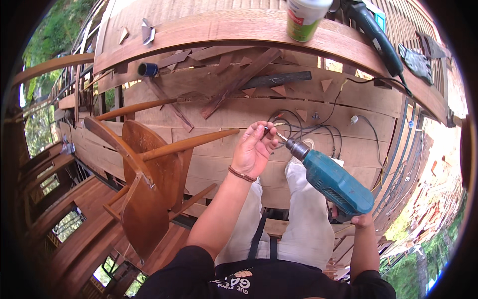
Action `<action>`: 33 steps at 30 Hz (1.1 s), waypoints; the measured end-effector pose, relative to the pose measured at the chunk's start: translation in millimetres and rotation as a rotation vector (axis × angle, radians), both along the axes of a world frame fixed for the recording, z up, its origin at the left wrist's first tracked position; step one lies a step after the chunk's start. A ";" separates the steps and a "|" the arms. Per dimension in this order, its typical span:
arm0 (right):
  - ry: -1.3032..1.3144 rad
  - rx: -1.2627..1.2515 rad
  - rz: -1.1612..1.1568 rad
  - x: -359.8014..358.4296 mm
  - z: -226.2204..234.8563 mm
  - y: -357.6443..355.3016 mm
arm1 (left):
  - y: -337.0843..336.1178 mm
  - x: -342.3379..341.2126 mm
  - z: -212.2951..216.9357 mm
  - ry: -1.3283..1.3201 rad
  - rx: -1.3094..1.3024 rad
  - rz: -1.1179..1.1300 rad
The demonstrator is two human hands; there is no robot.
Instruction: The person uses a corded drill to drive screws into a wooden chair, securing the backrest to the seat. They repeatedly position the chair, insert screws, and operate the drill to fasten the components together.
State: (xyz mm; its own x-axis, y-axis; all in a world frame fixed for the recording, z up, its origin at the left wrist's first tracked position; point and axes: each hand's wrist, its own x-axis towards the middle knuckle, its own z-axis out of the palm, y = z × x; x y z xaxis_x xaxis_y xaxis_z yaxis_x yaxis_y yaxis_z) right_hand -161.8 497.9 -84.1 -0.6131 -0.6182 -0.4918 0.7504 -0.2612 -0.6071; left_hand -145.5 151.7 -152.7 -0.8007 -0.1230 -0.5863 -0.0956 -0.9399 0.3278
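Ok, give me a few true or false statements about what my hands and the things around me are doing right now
1. The right hand holds a teal power drill. True.
2. The left hand rests on the wooden chair. False: it is at the drill's tip, fingers pinched there.
3. The chair stands upright. False: it lies tipped over, legs pointing sideways.
4. A green and white container stands on the curved wooden rail. True.

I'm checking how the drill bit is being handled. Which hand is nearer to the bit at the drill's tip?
Left. The left hand has its fingertips right at the bit; the right hand grips the teal drill at its rear, away from the tip.
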 end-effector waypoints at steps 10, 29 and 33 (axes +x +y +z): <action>0.047 -0.121 0.316 -40.5 87.0 -81.6 | -55.2 46.3 114.0 0.096 0.071 0.293; 0.232 0.202 0.542 -14.2 158.8 -211.6 | -139.0 121.8 148.1 0.088 0.106 0.450; 0.363 0.235 0.632 -16.9 165.0 -243.1 | -132.7 132.6 134.2 0.075 0.141 0.580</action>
